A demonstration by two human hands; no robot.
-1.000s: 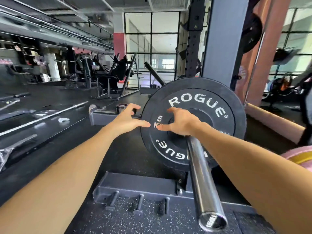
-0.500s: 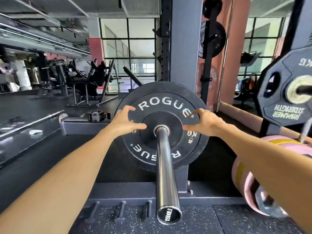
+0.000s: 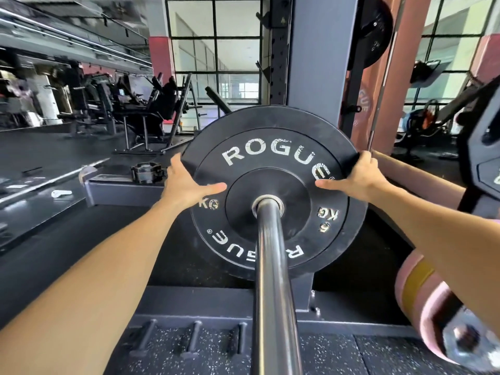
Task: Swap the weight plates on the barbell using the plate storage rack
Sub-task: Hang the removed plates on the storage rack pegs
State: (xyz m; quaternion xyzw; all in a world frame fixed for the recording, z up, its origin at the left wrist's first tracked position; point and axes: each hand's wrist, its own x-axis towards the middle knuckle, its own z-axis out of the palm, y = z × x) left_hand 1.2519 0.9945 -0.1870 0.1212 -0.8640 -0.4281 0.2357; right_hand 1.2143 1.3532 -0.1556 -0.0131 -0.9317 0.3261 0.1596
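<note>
On the bar's (image 3: 272, 280) sleeve, near its inner end, sits a black Rogue plate (image 3: 273, 190), face toward the camera. Left hand (image 3: 184, 182) grasps the plate's left rim, thumb laid across the face toward the hub, the other fingers wrapped behind the edge. Right hand (image 3: 357, 177) grasps the right rim likewise, thumb pointing inward across the lettering, fingers curled over the edge. Behind the plate stands a grey rack upright (image 3: 316, 55). At lower right, pink plates (image 3: 422, 301) hang on a peg, partly hidden by the right forearm. A collar (image 3: 147, 171) rests on a grey beam (image 3: 121, 189) left of the plate.
</note>
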